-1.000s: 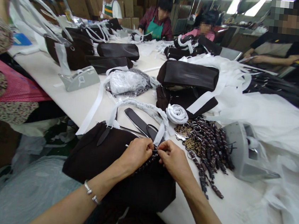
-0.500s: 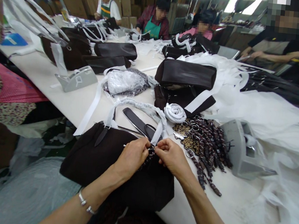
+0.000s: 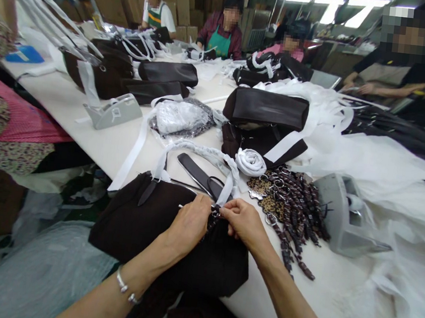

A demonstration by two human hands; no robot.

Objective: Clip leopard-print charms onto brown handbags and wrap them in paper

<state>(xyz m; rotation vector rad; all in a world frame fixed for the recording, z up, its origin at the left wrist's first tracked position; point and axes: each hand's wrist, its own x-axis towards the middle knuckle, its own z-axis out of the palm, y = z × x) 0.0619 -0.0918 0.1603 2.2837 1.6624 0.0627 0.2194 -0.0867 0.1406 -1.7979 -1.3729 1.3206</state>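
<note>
A dark brown handbag [image 3: 125,226] lies at the table's near edge, its arched handle [image 3: 201,150] wrapped in white. At the right base of that handle, my left hand [image 3: 190,223] is closed on a beaded bag charm [image 3: 214,221] with a metal ring, which hangs against the bag. My right hand [image 3: 242,223] pinches at the same ring from the other side; its fingertips partly cover the join. Behind the bag's zip rests a dark strap [image 3: 197,175]. A pile of similar charms [image 3: 299,203] with rings and leopard-print tags lies right of my hands.
Grey tape dispensers stand at right [image 3: 338,212] and left [image 3: 117,111]. More dark bags [image 3: 267,106], a plastic-wrapped bundle [image 3: 182,118] and a white roll [image 3: 250,162] lie beyond. White sheeting [image 3: 380,156] covers the right side. Several people work around the table.
The view has shifted slightly. Both hands stay at the handle base with small finger movements; the left fingers lie a little closer over the charm.
</note>
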